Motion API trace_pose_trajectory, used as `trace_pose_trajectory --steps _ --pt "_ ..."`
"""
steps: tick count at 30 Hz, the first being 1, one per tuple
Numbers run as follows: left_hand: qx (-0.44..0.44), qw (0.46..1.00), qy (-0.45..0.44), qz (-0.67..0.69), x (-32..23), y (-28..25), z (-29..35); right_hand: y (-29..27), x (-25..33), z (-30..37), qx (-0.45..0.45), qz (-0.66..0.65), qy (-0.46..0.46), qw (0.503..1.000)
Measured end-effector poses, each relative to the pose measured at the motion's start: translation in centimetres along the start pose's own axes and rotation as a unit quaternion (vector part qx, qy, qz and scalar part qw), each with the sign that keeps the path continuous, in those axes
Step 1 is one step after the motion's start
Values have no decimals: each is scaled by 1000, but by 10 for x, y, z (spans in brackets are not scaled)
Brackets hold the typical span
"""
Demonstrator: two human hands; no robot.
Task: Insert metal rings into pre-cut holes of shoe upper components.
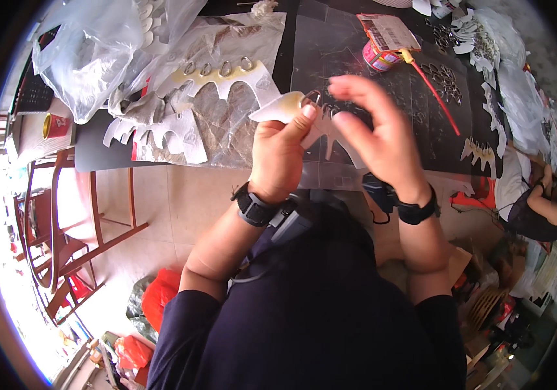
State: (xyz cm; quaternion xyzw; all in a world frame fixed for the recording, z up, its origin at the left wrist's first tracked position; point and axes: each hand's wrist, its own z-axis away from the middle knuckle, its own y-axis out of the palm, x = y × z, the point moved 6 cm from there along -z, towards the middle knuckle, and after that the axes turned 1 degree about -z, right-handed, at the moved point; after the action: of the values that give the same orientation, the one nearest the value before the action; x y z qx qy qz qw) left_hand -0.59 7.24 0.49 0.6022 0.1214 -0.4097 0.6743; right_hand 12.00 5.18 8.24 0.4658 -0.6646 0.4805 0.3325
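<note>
Scalloped white piece: raised above the tabletop's near edge, around its middle.
Left hand: thumb and fingers pinched on this piece.
Right hand: loosely open, fingers spread, blurred; contact with piece cannot be told.
Tabletop: dark; clear plastic bag at far left corner, printed tub near far edge.
Room: pale tiled floor; wooden chair off the left near corner.
</note>
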Motion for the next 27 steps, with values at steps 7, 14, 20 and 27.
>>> trace_pose_trajectory --steps 7,14,20,27 --pt "46 999 23 -12 -10 4 7 9 -20 5 4 -37 89 995" --pt "38 996 25 -73 -16 -2 7 6 -17 3 16 -47 51 997" --pt "120 983 -130 -58 -13 -1 10 3 -9 4 47 -33 37 998" --pt "72 975 -30 -209 -29 11 15 5 7 2 57 60 -71 994"
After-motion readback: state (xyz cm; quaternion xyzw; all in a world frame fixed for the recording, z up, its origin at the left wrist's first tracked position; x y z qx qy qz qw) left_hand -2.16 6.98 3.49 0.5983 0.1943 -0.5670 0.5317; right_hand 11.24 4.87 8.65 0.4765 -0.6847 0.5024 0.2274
